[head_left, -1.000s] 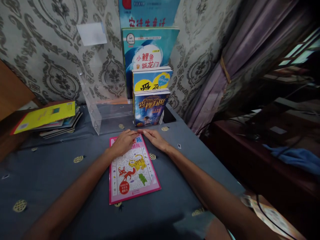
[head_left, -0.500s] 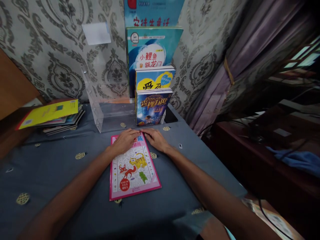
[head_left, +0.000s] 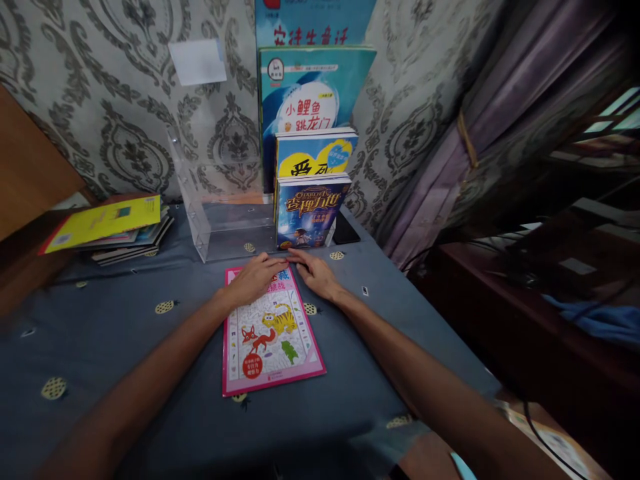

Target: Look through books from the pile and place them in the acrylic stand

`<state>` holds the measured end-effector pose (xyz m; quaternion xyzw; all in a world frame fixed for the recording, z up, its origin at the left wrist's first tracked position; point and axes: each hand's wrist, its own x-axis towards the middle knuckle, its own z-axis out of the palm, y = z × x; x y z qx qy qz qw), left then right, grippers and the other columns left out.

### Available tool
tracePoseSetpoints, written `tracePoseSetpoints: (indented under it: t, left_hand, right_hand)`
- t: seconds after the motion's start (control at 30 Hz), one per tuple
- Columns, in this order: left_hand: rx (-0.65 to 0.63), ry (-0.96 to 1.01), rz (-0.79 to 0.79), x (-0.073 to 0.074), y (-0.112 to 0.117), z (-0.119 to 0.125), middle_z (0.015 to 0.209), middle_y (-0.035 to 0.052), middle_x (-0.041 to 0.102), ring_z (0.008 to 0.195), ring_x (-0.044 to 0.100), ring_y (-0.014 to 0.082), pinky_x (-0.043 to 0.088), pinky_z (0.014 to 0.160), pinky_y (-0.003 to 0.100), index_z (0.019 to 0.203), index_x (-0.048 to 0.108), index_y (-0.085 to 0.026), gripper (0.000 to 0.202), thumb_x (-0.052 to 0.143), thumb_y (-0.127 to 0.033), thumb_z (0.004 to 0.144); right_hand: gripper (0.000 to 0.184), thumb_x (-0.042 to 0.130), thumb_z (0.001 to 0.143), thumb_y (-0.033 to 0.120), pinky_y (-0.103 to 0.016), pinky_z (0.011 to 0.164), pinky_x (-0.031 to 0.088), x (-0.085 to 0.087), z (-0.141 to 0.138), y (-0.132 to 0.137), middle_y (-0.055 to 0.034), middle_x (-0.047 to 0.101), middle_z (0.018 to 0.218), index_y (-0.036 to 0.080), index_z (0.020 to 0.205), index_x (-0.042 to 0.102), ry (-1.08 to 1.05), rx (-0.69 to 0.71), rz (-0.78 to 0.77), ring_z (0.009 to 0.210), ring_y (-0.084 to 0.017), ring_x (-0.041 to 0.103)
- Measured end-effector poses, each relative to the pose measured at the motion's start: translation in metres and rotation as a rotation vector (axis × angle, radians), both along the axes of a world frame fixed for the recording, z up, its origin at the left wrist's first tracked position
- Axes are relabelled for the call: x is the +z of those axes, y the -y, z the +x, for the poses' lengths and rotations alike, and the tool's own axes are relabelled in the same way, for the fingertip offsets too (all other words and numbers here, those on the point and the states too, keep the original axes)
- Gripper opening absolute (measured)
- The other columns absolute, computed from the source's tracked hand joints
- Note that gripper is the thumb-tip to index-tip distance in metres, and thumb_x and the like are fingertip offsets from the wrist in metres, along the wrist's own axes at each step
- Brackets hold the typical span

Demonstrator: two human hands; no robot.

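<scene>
A pink-bordered maze book (head_left: 273, 340) with a fox and a striped cat on its cover lies flat on the cloth. Across its top part rests my left hand (head_left: 257, 277), fingers stretched out toward the right and covering some of the title. My right hand (head_left: 316, 275) is at the top right corner of the book, its fingers extended and slightly apart, the tips close to those of the left. Just beyond both hands, a dark blue book (head_left: 310, 217) stands upright in front of several taller books in a clear acrylic rack (head_left: 200, 227).
At left lies a stack of books with a yellow one (head_left: 107, 223) on top. A dark phone-like object (head_left: 345, 230) is right of the rack. The patterned tablecloth (head_left: 190, 373) ends at right, near a tied purple curtain (head_left: 440, 160) and dark furniture.
The right hand's fingers have lifted and spread a little at the book's corner. The left hand stays on the book. The whole view has shifted slightly.
</scene>
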<state>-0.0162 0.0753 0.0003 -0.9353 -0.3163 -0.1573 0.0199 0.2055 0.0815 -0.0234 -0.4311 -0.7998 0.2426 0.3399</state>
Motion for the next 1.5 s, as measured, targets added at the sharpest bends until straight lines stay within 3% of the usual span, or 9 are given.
tracePoseSetpoints:
  t: [0.33, 0.77, 1.13, 1.33, 1.5]
  left_hand:
    - [-0.008, -0.021, -0.008, 0.001, 0.0, 0.001, 0.137, 0.0068, 0.061, 0.101, 0.054, 0.0228, 0.044, 0.089, 0.038, 0.135, 0.058, -0.021, 0.044, 0.04, -0.008, 0.097]
    - [0.018, -0.039, 0.002, 0.006, 0.003, 0.003, 0.135, 0.0074, 0.063, 0.1, 0.055, 0.0224, 0.046, 0.092, 0.039, 0.132, 0.061, -0.02, 0.043, 0.042, -0.006, 0.095]
    - [0.032, -0.035, 0.021, 0.0, 0.001, 0.003, 0.129, 0.0092, 0.065, 0.107, 0.058, 0.0233, 0.047, 0.094, 0.04, 0.129, 0.062, -0.019, 0.042, 0.049, -0.006, 0.092]
    - [0.015, 0.054, 0.007, -0.005, -0.002, 0.0, 0.126, 0.0072, 0.068, 0.108, 0.061, 0.0225, 0.05, 0.096, 0.043, 0.125, 0.064, -0.02, 0.04, 0.049, -0.006, 0.092]
    - [0.014, 0.167, -0.005, -0.008, -0.003, -0.002, 0.119, 0.0061, 0.072, 0.107, 0.066, 0.0203, 0.052, 0.098, 0.043, 0.117, 0.067, -0.02, 0.038, 0.049, -0.003, 0.089]
  right_hand:
    - [0.05, 0.044, 0.088, 0.008, -0.043, 0.103, 0.048, 0.013, -0.006, 0.009, -0.0075, 0.074, 0.116, 0.017, 0.136, 0.056, 0.115, -0.073, 0.095, 0.116, -0.023, 0.063]
    - [0.06, 0.044, 0.085, 0.001, -0.043, 0.101, 0.043, 0.027, -0.017, 0.017, -0.0115, 0.069, 0.125, 0.015, 0.142, 0.049, 0.434, -0.129, 0.101, 0.119, -0.025, 0.058]
    - [0.062, 0.042, 0.08, -0.003, -0.044, 0.102, 0.046, 0.02, -0.011, 0.01, -0.0083, 0.068, 0.127, 0.02, 0.136, 0.057, 0.353, -0.093, 0.082, 0.121, -0.024, 0.058]
    - [0.057, 0.043, 0.084, 0.0, -0.042, 0.105, 0.046, 0.018, -0.007, 0.011, -0.0046, 0.069, 0.127, 0.024, 0.13, 0.064, 0.329, -0.063, 0.089, 0.122, -0.022, 0.059]
    - [0.058, 0.042, 0.084, -0.001, -0.046, 0.107, 0.044, 0.019, -0.007, 0.014, -0.0028, 0.066, 0.134, 0.026, 0.131, 0.064, 0.353, -0.006, 0.105, 0.127, -0.024, 0.056]
